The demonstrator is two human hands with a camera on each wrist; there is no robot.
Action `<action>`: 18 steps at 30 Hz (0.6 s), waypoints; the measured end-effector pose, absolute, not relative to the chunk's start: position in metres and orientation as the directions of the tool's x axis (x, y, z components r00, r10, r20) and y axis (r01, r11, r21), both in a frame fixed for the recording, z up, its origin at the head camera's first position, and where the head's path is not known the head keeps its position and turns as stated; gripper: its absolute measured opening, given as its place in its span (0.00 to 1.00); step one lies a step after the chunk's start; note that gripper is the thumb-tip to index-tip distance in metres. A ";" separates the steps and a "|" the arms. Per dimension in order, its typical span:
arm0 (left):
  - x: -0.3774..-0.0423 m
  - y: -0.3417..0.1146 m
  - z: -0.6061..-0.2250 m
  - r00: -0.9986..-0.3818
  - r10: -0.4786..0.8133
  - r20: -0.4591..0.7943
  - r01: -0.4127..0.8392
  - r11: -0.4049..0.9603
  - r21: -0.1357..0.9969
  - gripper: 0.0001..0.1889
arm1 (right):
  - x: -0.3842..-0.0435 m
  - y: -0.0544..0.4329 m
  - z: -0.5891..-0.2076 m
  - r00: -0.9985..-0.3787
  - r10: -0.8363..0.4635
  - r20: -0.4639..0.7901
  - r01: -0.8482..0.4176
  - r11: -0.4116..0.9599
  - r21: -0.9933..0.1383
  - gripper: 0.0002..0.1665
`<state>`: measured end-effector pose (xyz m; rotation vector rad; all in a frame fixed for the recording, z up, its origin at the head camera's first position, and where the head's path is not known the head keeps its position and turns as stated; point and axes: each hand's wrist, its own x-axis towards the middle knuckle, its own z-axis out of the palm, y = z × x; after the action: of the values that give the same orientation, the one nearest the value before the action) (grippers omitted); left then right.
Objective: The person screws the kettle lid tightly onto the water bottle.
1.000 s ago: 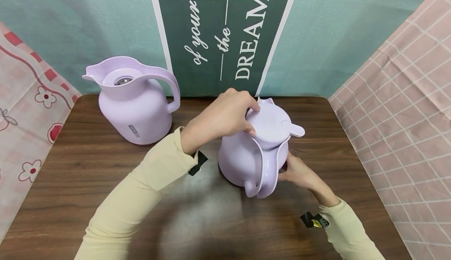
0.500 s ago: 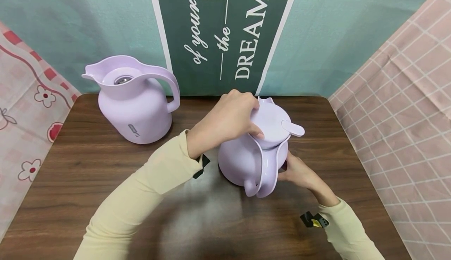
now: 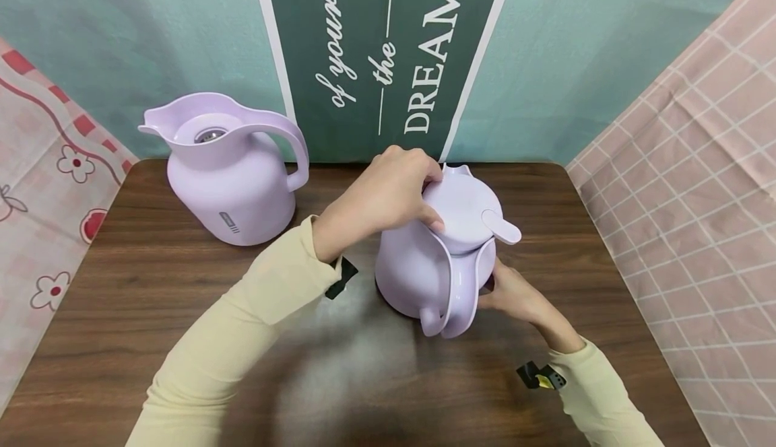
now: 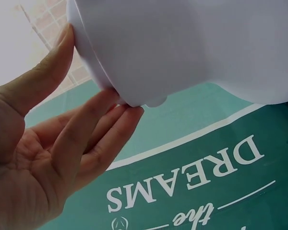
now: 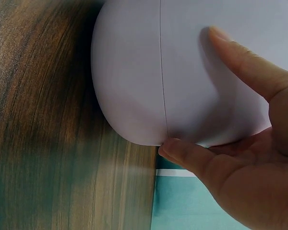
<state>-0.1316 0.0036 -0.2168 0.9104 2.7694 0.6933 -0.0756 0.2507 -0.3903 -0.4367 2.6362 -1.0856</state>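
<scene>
1. Because the left hand (image 3: 394, 188) has its thumb and fingers curved round only the closest rim of the flat lid (image 3: 463, 211), an uneven lift or turn could cock the lid askew. The smooth plastic could also slide from its fingertips (image 4: 133, 113).

2. Below and just right of that hand, between both hands, the lidded thermal jug (image 3: 409, 275) stands upright on the wooden table (image 3: 358, 386). A twist from above could spin the whole jug if it is poorly braced.

3. The bracing comes from the right hand (image 3: 515, 295), partly spread, thumb and fingers wrapped against the jug's lower side. That hold sits low on a slick-looking surface, so a hard sideways push at the top could tip the jug.

4. Across the lid from the left hand, the lever (image 3: 502, 227) sticks out and could be knocked by accident.

5. Just left of the right hand, the handle (image 3: 463, 295) could catch its thumb should the jug rotate.

6. Whether the lid is locked cannot be told; raising the jug by it could drop the jug.

7. Well left of the left hand stands the open thermal jug (image 3: 230, 188); a wide swing of the left sleeve (image 3: 285, 282) could bump it.
</scene>
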 end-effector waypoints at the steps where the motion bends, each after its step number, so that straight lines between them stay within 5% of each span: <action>1: -0.132 0.003 -0.217 -0.805 0.593 0.008 0.526 0.707 0.472 0.15 | -0.076 0.251 -0.390 -0.922 -0.368 -0.121 -0.177 0.678 -0.714 0.45; 18: -0.126 0.006 -0.215 -0.828 0.560 -0.032 0.480 0.736 0.477 0.18 | -0.076 0.250 -0.391 -0.920 -0.375 -0.110 -0.189 0.673 -0.715 0.45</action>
<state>-0.1262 0.0058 -0.2150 0.8353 2.7634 0.6878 -0.0758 0.2503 -0.3906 -0.4536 2.6402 -1.0880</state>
